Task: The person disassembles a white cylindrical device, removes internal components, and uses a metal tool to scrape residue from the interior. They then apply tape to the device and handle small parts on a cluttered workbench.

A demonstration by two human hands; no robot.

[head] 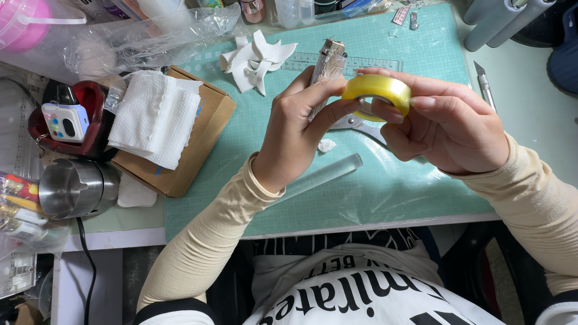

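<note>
Cluttered craft surface [518,114] with a green gridded cutting mat [421,66] at its middle: both hands work above the mat.

Left hand [295,135] is closed around a small cylinder wrapped in clear film with a metal cap [328,60], held upright; right hand [448,123] grips a yellowish roll of clear adhesive tape [378,90] touching that cylinder's side. Film already covers the cylinder; whether tape is stuck on yet cannot be told. On the mat, below the hands, lies a clear plastic tube [325,174]; left of the mat sits a brown cardboard box [205,129] topped with white paper towel [153,117].
</note>
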